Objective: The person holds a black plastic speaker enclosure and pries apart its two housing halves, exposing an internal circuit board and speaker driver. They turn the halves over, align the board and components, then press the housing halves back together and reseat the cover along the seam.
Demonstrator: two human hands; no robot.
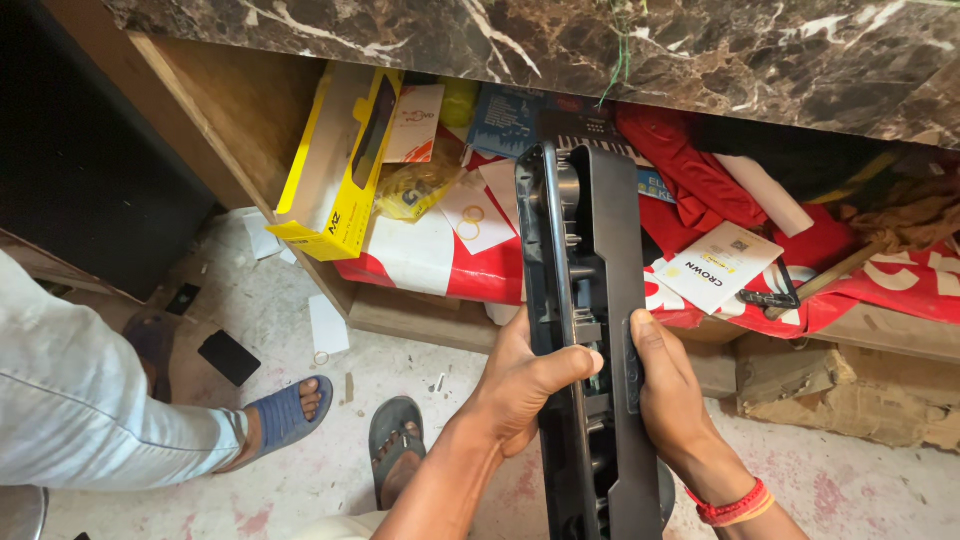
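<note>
1. From the head camera, a long black plastic casing is held upright, its open ribbed side facing up, in front of a cluttered shelf under a marble bench.
2. The left hand is closed around the casing's left edge, with the thumb laid across the inner channel.
3. The right hand is pressed flat against the casing's right side, fingers wrapped behind it; a red thread band is worn at that wrist.
4. A yellow box, red bags and paper cards are seen on the shelf.
5. Another person's sandalled foot is seen on the floor at left.
</note>
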